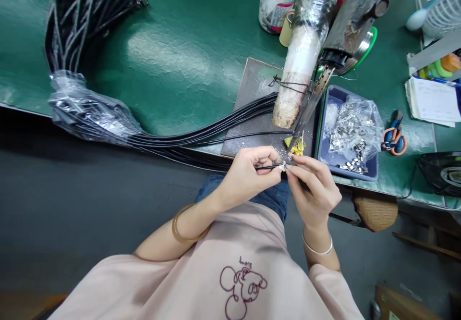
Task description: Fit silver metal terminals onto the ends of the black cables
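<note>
My left hand (257, 168) is closed on the end of a thin black cable (265, 167), holding it just past the table's front edge. Fingertips of my right hand (314, 185) meet it there, pinching a small shiny piece (283, 167) at the cable's tip; its exact form is too small to tell. More black cables (201, 137) run left in a bundle wrapped in clear plastic (93, 111). Just beyond my fingers, the metal tip of a soldering iron (309, 106) points down beside a yellow sponge (297, 146).
A blue-grey tray (374, 168) holds a clear bag of small metal parts (355, 123). Right of it lie orange-handled pliers (395, 137). A fume pipe (297, 70) hangs low over the dark board (248, 87). Further back stand a clear tub (270, 7) and a solder spool (370, 46).
</note>
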`<state>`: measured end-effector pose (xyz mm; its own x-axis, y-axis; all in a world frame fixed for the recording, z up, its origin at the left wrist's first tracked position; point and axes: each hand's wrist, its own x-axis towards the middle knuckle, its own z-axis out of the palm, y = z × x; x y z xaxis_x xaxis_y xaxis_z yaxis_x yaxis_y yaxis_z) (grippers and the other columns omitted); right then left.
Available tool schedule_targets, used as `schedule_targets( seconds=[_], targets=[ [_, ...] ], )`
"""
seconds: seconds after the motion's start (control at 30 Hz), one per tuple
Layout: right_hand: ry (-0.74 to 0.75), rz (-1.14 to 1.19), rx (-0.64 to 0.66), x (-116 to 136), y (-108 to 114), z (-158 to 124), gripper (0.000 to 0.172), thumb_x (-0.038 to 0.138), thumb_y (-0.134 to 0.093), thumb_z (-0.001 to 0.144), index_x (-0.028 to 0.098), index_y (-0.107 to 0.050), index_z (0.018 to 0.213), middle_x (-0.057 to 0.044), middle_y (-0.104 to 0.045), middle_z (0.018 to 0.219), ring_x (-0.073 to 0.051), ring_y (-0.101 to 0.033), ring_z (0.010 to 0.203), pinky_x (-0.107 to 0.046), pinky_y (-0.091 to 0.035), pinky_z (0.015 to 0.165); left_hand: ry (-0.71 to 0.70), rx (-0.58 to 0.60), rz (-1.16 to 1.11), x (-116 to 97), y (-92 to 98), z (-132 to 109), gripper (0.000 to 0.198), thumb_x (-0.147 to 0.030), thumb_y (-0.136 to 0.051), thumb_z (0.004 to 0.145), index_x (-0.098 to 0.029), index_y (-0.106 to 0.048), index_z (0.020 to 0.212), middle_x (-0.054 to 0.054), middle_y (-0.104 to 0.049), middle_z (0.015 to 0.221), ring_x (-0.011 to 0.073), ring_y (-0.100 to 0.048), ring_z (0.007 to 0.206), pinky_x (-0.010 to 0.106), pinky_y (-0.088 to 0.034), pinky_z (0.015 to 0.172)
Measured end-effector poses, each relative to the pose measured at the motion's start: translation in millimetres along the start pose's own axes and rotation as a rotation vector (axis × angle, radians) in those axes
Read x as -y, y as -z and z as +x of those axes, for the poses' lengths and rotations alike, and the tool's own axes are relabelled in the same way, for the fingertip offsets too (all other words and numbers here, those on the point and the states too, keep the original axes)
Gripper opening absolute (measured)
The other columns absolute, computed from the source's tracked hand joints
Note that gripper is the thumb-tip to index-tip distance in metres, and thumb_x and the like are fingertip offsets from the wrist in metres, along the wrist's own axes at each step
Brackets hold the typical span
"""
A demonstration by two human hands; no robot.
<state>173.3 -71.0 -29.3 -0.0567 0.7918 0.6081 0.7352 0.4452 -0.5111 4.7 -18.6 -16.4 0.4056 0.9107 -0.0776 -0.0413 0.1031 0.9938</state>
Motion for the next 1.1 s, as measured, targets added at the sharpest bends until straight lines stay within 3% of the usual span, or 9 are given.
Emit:
schedule_targets(
  seconds=[0.17,0.33,0.53,0.9,1.0,1.1],
  targets=[
    [-0.040,0.044,0.029,0.2,1.6,-0.6,0.024,0.009,-0.069,0.089,0.027,-0.071,0.104,-0.004,-0.075,0.113,-0.020,-0.075,0.099,-0.037,-0.064,0.088,0.043,0.032,-0.058,-0.1,1.1,0.5,0.015,-0.017,-0.063,0.078,-0.017,-0.051,0.069,-0.009,-0.030,0.057,0.0053,-0.024,0.051,0.021,-0.019,0.048],
    [-0.133,0.118,-0.117,1.9,0.9,1.8,0.022,0.008,-0.071,0.087,0.026,-0.073,0.099,-0.003,-0.076,0.104,-0.020,-0.074,0.095,-0.037,-0.064,0.087,0.049,0.026,-0.043,0.8,1.9,-0.9,0.016,-0.021,-0.064,0.080,-0.017,-0.051,0.072,-0.009,-0.027,0.057,0.0062,-0.024,0.052,0.022,-0.020,0.050],
    [-0.188,0.208,-0.019,3.6,-2.3,4.4,0.019,0.009,-0.070,0.088,0.026,-0.075,0.097,-0.002,-0.076,0.102,-0.018,-0.074,0.094,-0.037,-0.063,0.087,0.059,0.070,-0.063,-0.4,3.0,-1.9,0.014,-0.021,-0.063,0.081,-0.016,-0.053,0.073,-0.007,-0.036,0.059,0.0070,-0.030,0.054,0.022,-0.025,0.052],
    [-0.263,0.304,-0.005,2.2,-4.3,2.5,0.015,0.011,-0.070,0.090,0.025,-0.074,0.095,-0.003,-0.076,0.099,-0.018,-0.073,0.092,-0.036,-0.063,0.085,0.043,0.133,-0.089,0.4,5.3,-2.4,0.015,-0.019,-0.062,0.084,-0.015,-0.054,0.072,-0.005,-0.042,0.062,0.0066,-0.033,0.057,0.021,-0.028,0.054],
    [-0.346,0.324,-0.051,2.6,-3.7,2.8,0.011,0.012,-0.069,0.090,0.023,-0.073,0.093,-0.004,-0.076,0.099,-0.018,-0.075,0.090,-0.034,-0.064,0.078,0.058,0.102,-0.109,1.3,4.5,-2.0,0.015,-0.021,-0.064,0.084,-0.014,-0.056,0.073,-0.005,-0.043,0.063,0.0067,-0.035,0.057,0.021,-0.030,0.054],
    [-0.261,0.190,-0.154,5.1,-1.7,2.7,0.015,0.009,-0.070,0.088,0.023,-0.072,0.093,-0.003,-0.076,0.098,-0.018,-0.076,0.089,-0.035,-0.065,0.079,0.076,0.056,-0.124,3.4,3.8,-1.8,0.016,-0.026,-0.064,0.085,-0.013,-0.060,0.075,-0.006,-0.041,0.060,0.0066,-0.033,0.055,0.021,-0.027,0.052]
  ],
)
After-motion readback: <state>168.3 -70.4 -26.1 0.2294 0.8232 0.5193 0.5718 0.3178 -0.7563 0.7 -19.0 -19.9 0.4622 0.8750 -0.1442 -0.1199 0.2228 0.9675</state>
